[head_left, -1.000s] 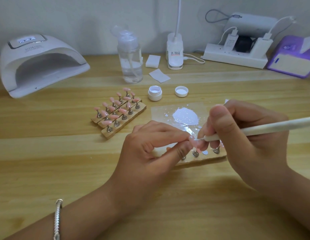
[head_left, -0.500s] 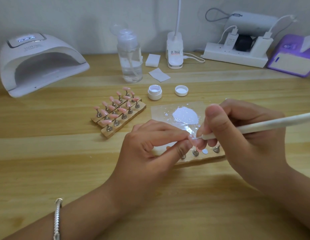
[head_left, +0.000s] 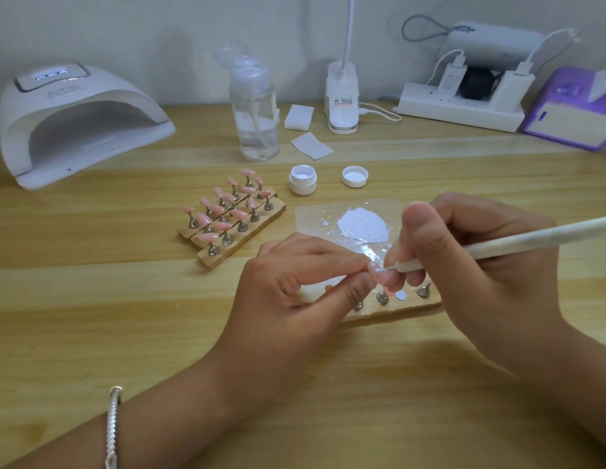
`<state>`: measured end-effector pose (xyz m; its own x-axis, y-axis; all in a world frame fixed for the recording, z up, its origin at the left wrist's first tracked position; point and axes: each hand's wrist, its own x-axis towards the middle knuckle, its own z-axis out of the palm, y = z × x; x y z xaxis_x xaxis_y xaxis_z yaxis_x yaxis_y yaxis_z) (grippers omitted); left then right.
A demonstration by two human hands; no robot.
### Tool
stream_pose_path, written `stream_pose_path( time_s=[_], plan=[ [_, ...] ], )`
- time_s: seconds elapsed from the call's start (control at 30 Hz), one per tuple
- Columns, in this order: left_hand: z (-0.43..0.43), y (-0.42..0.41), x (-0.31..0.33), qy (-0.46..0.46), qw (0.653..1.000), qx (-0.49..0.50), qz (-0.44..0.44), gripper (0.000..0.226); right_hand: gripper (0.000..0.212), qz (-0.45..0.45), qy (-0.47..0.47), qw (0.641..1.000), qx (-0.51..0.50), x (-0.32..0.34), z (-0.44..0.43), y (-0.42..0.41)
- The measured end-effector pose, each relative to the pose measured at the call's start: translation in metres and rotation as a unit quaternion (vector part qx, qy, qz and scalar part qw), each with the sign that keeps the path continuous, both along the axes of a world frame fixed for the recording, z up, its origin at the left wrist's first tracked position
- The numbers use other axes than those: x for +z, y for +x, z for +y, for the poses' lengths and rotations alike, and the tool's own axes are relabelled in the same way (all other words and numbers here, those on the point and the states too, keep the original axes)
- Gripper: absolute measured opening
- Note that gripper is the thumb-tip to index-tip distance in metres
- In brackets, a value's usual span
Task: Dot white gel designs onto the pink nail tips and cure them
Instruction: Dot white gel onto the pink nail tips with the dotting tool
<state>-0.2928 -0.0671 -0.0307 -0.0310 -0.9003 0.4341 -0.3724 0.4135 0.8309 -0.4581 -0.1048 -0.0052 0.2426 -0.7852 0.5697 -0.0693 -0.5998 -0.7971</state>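
Left hand [head_left: 295, 289] grip pinched small pink nail tip [head_left: 376, 269] near centre, prob steadying it. Right hand [head_left: 481, 269] grip curled low on slim white dotting pen [head_left: 531, 236], point on tip; white gel puddle [head_left: 362, 226] just beyond, easy reloads.

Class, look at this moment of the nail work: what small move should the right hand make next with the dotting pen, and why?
Probably lift the point of the dotting pen slightly and set another dot nearby. The right hand grips the pen, its fine point seemingly on the pink nail tip that the left hand pinches; the white gel puddle lies just behind.
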Motion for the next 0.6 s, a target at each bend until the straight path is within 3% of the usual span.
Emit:
stream_pose_path(
  time_s=[0.43,0.6],
  plan=[
    [-0.001,0.001,-0.002,-0.012,1.000,-0.006,0.007,0.007,0.042,-0.133,0.056,0.990,0.000,0.012,-0.019,-0.008],
    [-0.001,0.000,-0.002,-0.010,1.000,-0.005,0.007,0.006,0.037,-0.061,0.076,0.993,-0.073,0.009,-0.034,-0.019]
  ],
)
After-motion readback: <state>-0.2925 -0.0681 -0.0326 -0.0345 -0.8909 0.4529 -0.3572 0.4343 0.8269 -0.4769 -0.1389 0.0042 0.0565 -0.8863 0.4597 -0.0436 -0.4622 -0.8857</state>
